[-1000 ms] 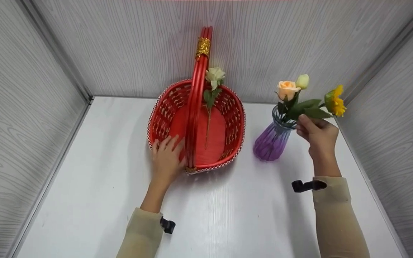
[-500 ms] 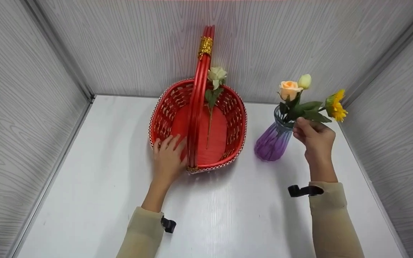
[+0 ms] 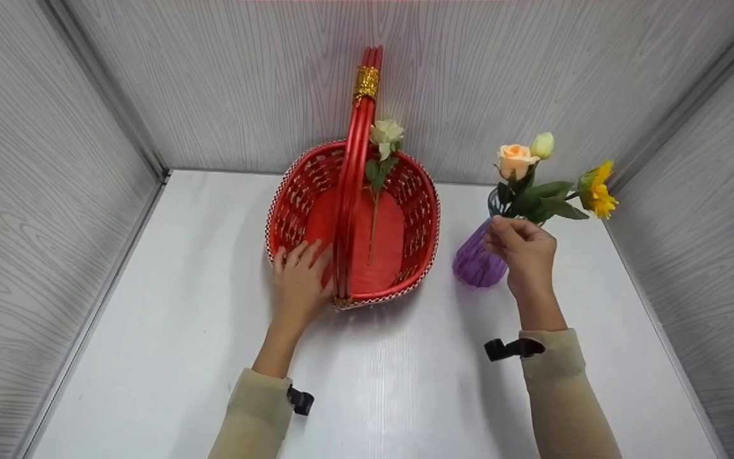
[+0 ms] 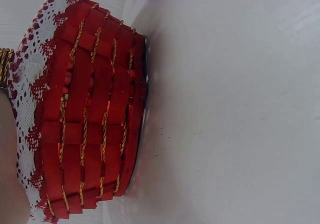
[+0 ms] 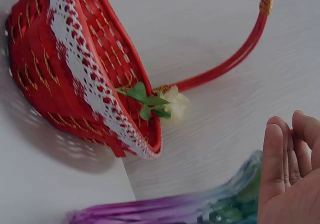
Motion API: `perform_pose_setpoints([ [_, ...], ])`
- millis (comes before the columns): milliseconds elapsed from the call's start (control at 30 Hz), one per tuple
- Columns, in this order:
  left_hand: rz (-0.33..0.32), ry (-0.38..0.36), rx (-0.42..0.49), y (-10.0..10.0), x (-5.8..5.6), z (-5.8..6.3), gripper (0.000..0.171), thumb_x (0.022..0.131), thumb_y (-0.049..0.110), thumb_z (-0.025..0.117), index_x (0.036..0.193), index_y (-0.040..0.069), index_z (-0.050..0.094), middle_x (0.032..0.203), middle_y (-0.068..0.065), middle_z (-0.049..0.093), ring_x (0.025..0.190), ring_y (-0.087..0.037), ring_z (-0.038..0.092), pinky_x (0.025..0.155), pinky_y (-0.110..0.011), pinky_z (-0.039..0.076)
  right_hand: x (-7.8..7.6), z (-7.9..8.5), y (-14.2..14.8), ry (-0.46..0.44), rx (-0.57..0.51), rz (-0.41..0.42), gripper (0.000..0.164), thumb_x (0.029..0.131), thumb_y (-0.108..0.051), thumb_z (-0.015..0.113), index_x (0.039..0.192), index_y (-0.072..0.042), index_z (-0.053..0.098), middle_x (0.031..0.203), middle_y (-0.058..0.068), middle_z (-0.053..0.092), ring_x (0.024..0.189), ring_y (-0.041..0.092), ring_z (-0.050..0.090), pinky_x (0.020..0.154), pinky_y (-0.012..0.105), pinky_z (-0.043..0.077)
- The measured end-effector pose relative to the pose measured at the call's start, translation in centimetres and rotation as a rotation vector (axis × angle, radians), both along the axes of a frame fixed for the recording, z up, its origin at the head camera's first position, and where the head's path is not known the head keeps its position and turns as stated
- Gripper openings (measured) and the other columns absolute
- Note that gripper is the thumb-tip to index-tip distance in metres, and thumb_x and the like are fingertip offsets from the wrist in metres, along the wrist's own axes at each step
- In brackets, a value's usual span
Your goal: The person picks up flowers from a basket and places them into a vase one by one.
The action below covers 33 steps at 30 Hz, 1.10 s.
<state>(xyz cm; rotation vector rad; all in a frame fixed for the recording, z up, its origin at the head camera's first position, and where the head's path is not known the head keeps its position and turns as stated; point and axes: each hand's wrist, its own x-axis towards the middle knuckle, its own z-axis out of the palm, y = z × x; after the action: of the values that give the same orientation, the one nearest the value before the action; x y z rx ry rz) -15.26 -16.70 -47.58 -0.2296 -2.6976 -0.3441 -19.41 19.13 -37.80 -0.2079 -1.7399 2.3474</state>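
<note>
My left hand (image 3: 300, 280) rests on the near-left rim of a red woven basket (image 3: 418, 274), fingers spread over its inside. In the left wrist view part of that hand (image 4: 9, 169) lies along the white lace trim. A white rose (image 3: 386, 132) leans inside the basket, its stem along the bottom. To the right, a blue-and-purple glass vase (image 3: 478, 261) holds a peach rose (image 3: 515, 160), a pale tulip bud (image 3: 541, 145) and a yellow flower (image 3: 598, 190). My right hand (image 3: 525, 255) is bent in front of the vase's neck; the right wrist view shows nothing between its fingers (image 5: 272, 156).
The basket's tall red handle (image 3: 355, 159), bound in gold, arches above it. Basket and vase stand on a white table (image 3: 399, 382), near the grey wood-grain back wall (image 3: 246, 83). Side panels (image 3: 717, 191) enclose the table left and right.
My right hand has moved left and slightly down, from beside the leaves at the vase's mouth to in front of its neck. The yellow flower sits slightly lower. My left hand stays on the basket.
</note>
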Motion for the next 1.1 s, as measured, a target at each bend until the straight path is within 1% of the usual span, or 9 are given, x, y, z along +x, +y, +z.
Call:
perform_pose_setpoints([
  [100, -0.002, 0.012, -0.003, -0.1, 0.1, -0.2, 0.048, 0.09, 0.033, 0.064, 0.135, 0.018, 0.063, 0.143, -0.009, 0.057, 0.134, -0.034, 0.048, 0.113, -0.062, 0.027, 0.0, -0.2, -1.1, -0.007, 0.002, 0.028, 0.02, 0.081, -0.015, 0.082, 0.087, 0.0, 0.071, 0.077, 0.009, 0.074, 0.066, 0.017, 0.071, 0.064, 0.028, 0.061],
  [233, -0.003, 0.033, 0.005, -0.1, 0.0, -0.2, 0.048, 0.088, 0.032, 0.066, 0.134, 0.017, 0.064, 0.142, -0.01, 0.058, 0.133, -0.034, 0.049, 0.112, -0.063, 0.028, -0.3, -0.3, -2.4, -0.035, 0.028, 0.075, 0.024, 0.081, -0.018, 0.082, 0.09, 0.0, 0.069, 0.081, 0.01, 0.074, 0.07, 0.018, 0.073, 0.069, 0.031, 0.061],
  [500, 0.008, 0.013, 0.001, -0.2, -0.2, 0.0, 0.048, 0.089, 0.032, 0.066, 0.136, 0.019, 0.063, 0.144, -0.007, 0.056, 0.135, -0.033, 0.048, 0.114, -0.062, 0.027, -1.3, -0.4, -3.6, -0.036, 0.069, 0.135, 0.03, 0.084, -0.021, 0.08, 0.098, 0.002, 0.067, 0.086, 0.01, 0.074, 0.077, 0.02, 0.074, 0.074, 0.033, 0.061],
  [600, 0.006, 0.013, 0.004, -0.2, -0.2, 0.0, 0.048, 0.089, 0.032, 0.066, 0.135, 0.018, 0.063, 0.144, -0.008, 0.057, 0.135, -0.033, 0.048, 0.114, -0.062, 0.027, -1.7, -0.5, -4.1, -0.058, 0.06, 0.151, 0.032, 0.084, -0.023, 0.079, 0.1, 0.001, 0.066, 0.088, 0.01, 0.075, 0.079, 0.02, 0.074, 0.076, 0.033, 0.061],
  [767, -0.004, 0.019, 0.015, -0.3, -0.2, 0.0, 0.048, 0.089, 0.032, 0.065, 0.134, 0.016, 0.064, 0.143, -0.009, 0.057, 0.135, -0.034, 0.048, 0.114, -0.063, 0.027, -2.5, -0.7, -5.3, -0.069, 0.025, 0.164, 0.027, 0.086, -0.021, 0.078, 0.099, -0.001, 0.066, 0.089, 0.01, 0.074, 0.082, 0.023, 0.074, 0.078, 0.034, 0.06],
  [867, -0.003, 0.035, 0.014, -0.3, -0.2, -0.1, 0.047, 0.089, 0.032, 0.065, 0.133, 0.016, 0.065, 0.143, -0.01, 0.058, 0.134, -0.035, 0.049, 0.113, -0.063, 0.028, -2.9, -1.0, -6.1, -0.071, -0.016, 0.181, 0.024, 0.087, -0.019, 0.077, 0.098, 0.0, 0.066, 0.092, 0.015, 0.074, 0.081, 0.023, 0.074, 0.08, 0.036, 0.06],
  [1000, -0.006, 0.035, 0.013, -0.2, -0.2, -0.2, 0.046, 0.089, 0.032, 0.066, 0.131, 0.015, 0.066, 0.143, -0.01, 0.058, 0.134, -0.035, 0.049, 0.113, -0.063, 0.027, -3.3, -1.7, -7.1, -0.095, -0.074, 0.197, 0.019, 0.089, -0.016, 0.075, 0.096, -0.001, 0.066, 0.089, 0.013, 0.073, 0.078, 0.019, 0.073, 0.078, 0.035, 0.061],
  [1067, -0.006, 0.032, 0.006, -0.2, -0.2, -0.2, 0.045, 0.089, 0.032, 0.065, 0.131, 0.015, 0.066, 0.143, -0.01, 0.058, 0.133, -0.035, 0.049, 0.113, -0.063, 0.027, -3.5, -2.2, -7.5, -0.105, -0.084, 0.204, 0.017, 0.09, -0.015, 0.073, 0.096, -0.001, 0.066, 0.085, 0.009, 0.074, 0.078, 0.018, 0.073, 0.077, 0.032, 0.061],
  [1100, -0.005, 0.028, 0.007, -0.1, -0.2, -0.2, 0.045, 0.089, 0.032, 0.065, 0.131, 0.015, 0.066, 0.143, -0.01, 0.057, 0.134, -0.035, 0.049, 0.113, -0.062, 0.027, -3.6, -2.4, -7.7, -0.109, -0.088, 0.212, 0.016, 0.091, -0.015, 0.072, 0.097, -0.001, 0.066, 0.086, 0.009, 0.074, 0.079, 0.018, 0.073, 0.077, 0.032, 0.061],
])
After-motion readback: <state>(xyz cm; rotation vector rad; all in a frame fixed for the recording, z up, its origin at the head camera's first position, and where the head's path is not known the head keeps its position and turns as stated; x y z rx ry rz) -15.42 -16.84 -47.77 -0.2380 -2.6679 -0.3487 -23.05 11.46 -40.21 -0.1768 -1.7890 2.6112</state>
